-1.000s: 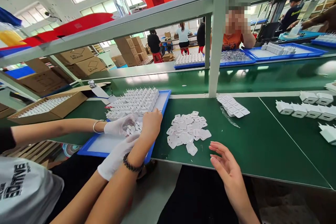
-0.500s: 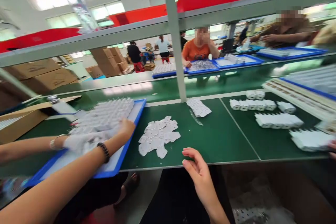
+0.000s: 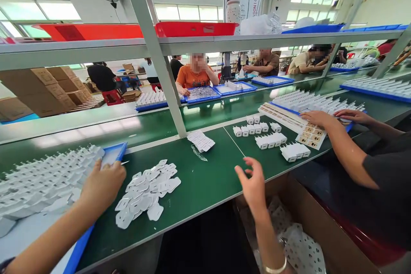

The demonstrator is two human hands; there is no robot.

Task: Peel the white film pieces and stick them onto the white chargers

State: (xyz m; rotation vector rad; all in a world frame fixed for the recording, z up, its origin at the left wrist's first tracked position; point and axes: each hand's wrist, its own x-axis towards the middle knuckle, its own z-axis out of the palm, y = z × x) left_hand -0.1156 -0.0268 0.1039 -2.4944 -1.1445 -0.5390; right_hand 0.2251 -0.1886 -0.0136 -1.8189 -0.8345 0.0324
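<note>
Across a long green-topped workbench [image 3: 205, 184], the left hand [image 3: 104, 183] is at the right side of a blue-rimmed tray [image 3: 80, 246] bearing white plastic pronged plugs [image 3: 48, 175]; whether it pinches anything, I cannot tell. Right of it lies a pile of flat white rounded-square pieces [image 3: 146, 192]. The right hand [image 3: 253, 184], fingers loosely spread, hangs by the near edge.

My left hand [image 3: 103, 182] is over the blue tray [image 3: 80, 246], beside white plugs [image 3: 48, 180]. My right hand [image 3: 253, 184] hovers near the surface's [image 3: 210, 184] edge.
</note>
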